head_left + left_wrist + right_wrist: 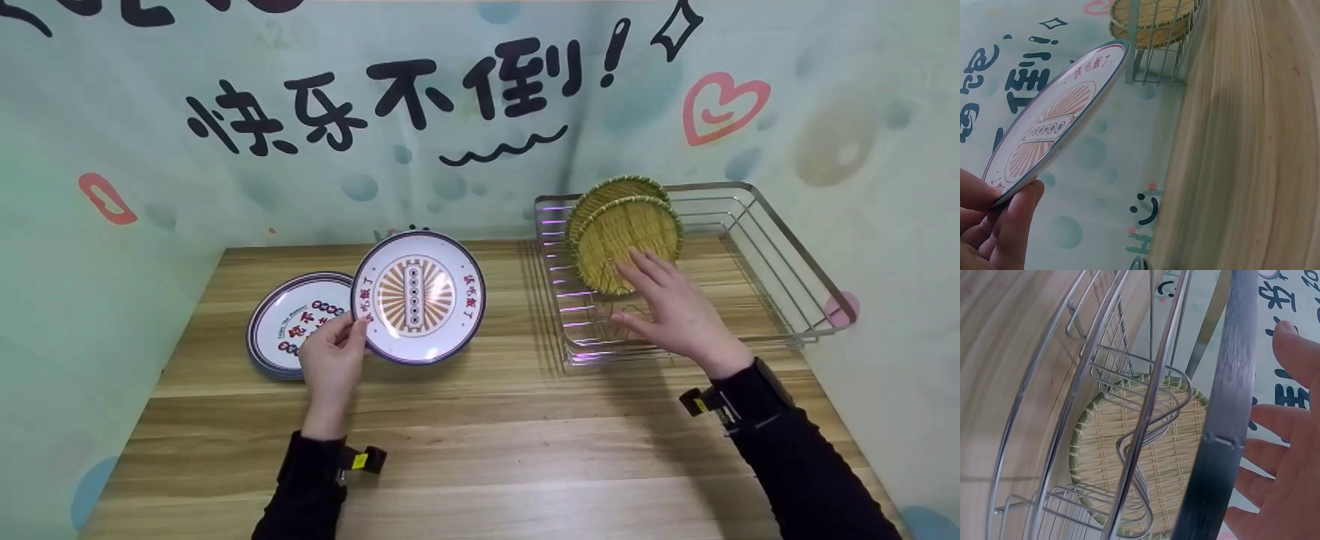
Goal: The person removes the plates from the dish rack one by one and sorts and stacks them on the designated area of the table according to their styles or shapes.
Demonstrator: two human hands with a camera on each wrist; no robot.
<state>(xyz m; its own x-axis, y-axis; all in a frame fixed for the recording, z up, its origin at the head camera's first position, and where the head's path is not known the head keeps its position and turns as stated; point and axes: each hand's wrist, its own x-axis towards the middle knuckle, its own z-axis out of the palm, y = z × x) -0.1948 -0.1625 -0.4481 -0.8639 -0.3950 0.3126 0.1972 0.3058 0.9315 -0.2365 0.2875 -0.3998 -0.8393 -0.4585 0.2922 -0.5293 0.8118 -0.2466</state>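
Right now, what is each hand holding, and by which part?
The left hand pinches the printed plate by its lower-left rim. The right hand, fingers spread, holds nothing.

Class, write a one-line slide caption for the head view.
Left hand lifts a printed plate while the open right hand reaches over the wire rack with bamboo trays.

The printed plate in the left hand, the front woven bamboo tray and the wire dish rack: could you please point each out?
printed plate [418, 297], head view, its sunburst centre.
woven bamboo tray [626, 236], head view, its woven face.
wire dish rack [787, 251], head view, its right top rail.
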